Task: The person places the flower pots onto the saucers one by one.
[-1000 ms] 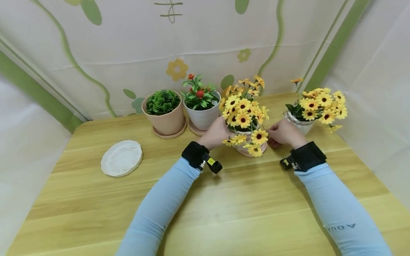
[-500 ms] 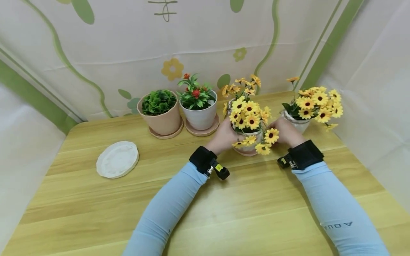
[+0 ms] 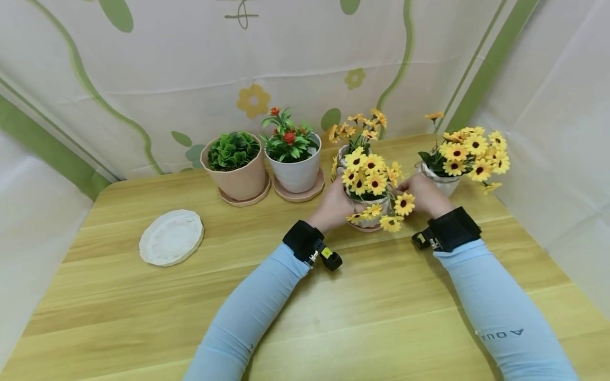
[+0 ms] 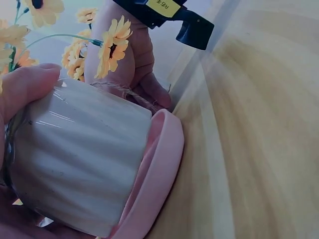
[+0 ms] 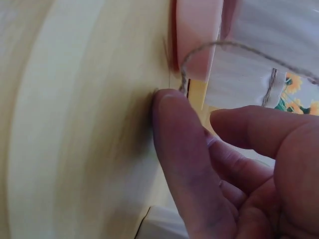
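My left hand [image 3: 335, 203] grips a ribbed white flower pot [image 4: 79, 154], its thumb along the rim. Yellow daisies [image 3: 374, 174] fill this pot and hide much of it in the head view. A pink saucer [image 4: 162, 164] lies under its base on the wooden table. At the pot's right side, low by the tabletop, is my right hand [image 3: 424, 196]. Thin twine [image 5: 239, 46] runs from the pot into the right hand's fingers [image 5: 174, 124], which pinch it near its end; the exact contact is partly hidden.
Close behind stands another white pot [image 3: 344, 152] with orange daisies. A daisy pot [image 3: 445, 184] is just beyond my right hand. Left of my left hand are a red-flowered white pot [image 3: 297, 174] and a peach pot [image 3: 240, 182]. A white saucer [image 3: 171, 238] lies farther left.
My left hand and the gripped pot of yellow daisies have shifted right, toward the right hand, uncovering more of the pot behind. The right hand has barely moved; the head view has shifted slightly.
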A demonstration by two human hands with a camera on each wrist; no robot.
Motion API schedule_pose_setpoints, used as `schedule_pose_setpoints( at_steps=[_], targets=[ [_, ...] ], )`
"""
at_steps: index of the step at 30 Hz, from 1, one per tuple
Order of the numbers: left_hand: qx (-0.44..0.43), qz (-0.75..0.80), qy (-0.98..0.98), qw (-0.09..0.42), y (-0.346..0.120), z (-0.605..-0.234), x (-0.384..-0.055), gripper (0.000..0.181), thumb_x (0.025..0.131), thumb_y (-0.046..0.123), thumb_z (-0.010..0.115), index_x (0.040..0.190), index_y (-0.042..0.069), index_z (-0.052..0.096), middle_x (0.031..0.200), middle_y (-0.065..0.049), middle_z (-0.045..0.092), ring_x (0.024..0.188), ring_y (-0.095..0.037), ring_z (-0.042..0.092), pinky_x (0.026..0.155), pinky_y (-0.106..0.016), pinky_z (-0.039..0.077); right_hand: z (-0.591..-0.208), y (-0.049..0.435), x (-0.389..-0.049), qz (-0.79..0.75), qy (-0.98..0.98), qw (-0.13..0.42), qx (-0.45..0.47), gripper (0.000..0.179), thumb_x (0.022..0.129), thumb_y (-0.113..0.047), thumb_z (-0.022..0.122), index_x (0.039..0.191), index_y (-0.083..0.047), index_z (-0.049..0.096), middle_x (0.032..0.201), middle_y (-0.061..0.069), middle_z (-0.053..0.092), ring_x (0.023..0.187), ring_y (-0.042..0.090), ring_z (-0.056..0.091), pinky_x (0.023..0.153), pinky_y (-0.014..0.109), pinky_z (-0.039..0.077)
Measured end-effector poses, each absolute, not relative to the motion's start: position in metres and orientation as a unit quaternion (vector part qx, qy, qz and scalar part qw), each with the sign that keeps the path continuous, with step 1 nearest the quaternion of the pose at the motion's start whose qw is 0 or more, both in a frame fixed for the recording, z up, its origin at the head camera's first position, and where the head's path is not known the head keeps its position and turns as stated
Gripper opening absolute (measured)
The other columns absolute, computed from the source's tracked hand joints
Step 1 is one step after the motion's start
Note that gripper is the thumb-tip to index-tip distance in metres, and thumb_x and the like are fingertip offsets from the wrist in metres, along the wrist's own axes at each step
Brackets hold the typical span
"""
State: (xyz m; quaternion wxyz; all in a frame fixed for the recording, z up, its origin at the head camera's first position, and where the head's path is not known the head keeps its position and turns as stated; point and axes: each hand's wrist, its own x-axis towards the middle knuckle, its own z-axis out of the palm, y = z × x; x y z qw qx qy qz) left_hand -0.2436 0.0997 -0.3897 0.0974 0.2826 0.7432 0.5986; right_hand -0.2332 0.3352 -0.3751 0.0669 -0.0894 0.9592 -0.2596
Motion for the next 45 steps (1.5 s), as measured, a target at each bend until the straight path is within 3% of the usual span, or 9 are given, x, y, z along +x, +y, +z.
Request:
schedule_pose_setpoints(
  at_steps=[4, 10, 20, 24, 31, 42, 45],
  targets=[
    [0.281, 0.606, 0.738, 0.097, 0.103, -0.392, -0.244, 0.079, 0.079, -0.008, 0.078, 0.146, 0.010, 0.040, 0.141, -0.004, 0.051, 0.129, -0.010, 0.048, 0.105, -0.023, 0.037, -0.376, 0.337, -0.235, -0.264, 0.958, 0.070, -0.081, 0.028, 0.100, -0.012, 0.058, 0.100, 0.014, 0.070, 0.081, 0.020, 0.067, 0.062, 0.024, 0.053, 0.060, 0.034, 0.042],
    [0.300, 0.607, 0.729, 0.104, 0.106, -0.392, -0.245, 0.078, 0.080, -0.009, 0.076, 0.147, 0.010, 0.039, 0.142, -0.005, 0.051, 0.129, -0.010, 0.047, 0.106, -0.023, 0.036, -0.378, 0.339, -0.241, -0.268, 0.959, 0.079, -0.051, 0.034, 0.101, -0.017, 0.059, 0.074, 0.003, 0.062, 0.058, 0.004, 0.046, 0.053, 0.017, 0.043, 0.057, 0.032, 0.036],
    [0.312, 0.609, 0.719, 0.125, 0.106, -0.399, -0.250, 0.080, 0.082, -0.007, 0.076, 0.149, 0.011, 0.036, 0.144, -0.004, 0.051, 0.131, -0.009, 0.047, 0.105, -0.021, 0.037, -0.376, 0.337, -0.239, -0.270, 0.958, 0.088, -0.044, 0.042, 0.099, -0.015, 0.054, 0.058, -0.009, 0.045, 0.053, -0.001, 0.034, 0.048, 0.015, 0.038, 0.053, 0.031, 0.033],
    [0.327, 0.615, 0.705, 0.138, 0.106, -0.400, -0.250, 0.079, 0.083, -0.009, 0.074, 0.149, 0.013, 0.036, 0.145, -0.003, 0.049, 0.132, -0.009, 0.045, 0.106, -0.021, 0.035, -0.377, 0.336, -0.239, -0.269, 0.958, 0.082, -0.044, 0.041, 0.097, -0.014, 0.055, 0.058, -0.009, 0.045, 0.052, -0.001, 0.036, 0.048, 0.015, 0.038, 0.054, 0.031, 0.034],
    [0.347, 0.593, 0.717, 0.116, 0.107, -0.403, -0.249, 0.077, 0.083, -0.009, 0.073, 0.147, 0.012, 0.036, 0.144, -0.004, 0.046, 0.131, -0.008, 0.044, 0.107, -0.020, 0.033, -0.379, 0.338, -0.241, -0.282, 0.954, 0.081, -0.052, 0.041, 0.093, -0.008, 0.054, 0.055, -0.013, 0.037, 0.051, -0.003, 0.030, 0.048, 0.014, 0.034, 0.057, 0.031, 0.032],
    [0.337, 0.589, 0.725, 0.117, 0.107, -0.401, -0.247, 0.082, 0.080, -0.014, 0.072, 0.148, 0.011, 0.035, 0.145, -0.004, 0.046, 0.132, -0.008, 0.043, 0.108, -0.021, 0.033, -0.379, 0.337, -0.239, -0.268, 0.959, 0.081, -0.052, 0.044, 0.096, -0.015, 0.056, 0.055, -0.011, 0.042, 0.051, -0.002, 0.033, 0.046, 0.013, 0.037, 0.054, 0.030, 0.033],
    [0.321, 0.584, 0.734, 0.129, 0.103, -0.399, -0.245, 0.086, 0.082, -0.012, 0.073, 0.152, 0.009, 0.028, 0.151, -0.007, 0.039, 0.138, -0.011, 0.038, 0.110, -0.022, 0.031, -0.379, 0.337, -0.239, -0.271, 0.958, 0.083, -0.047, 0.043, 0.096, -0.014, 0.056, 0.056, -0.011, 0.040, 0.051, -0.002, 0.032, 0.047, 0.014, 0.036, 0.054, 0.030, 0.033]
  ],
)
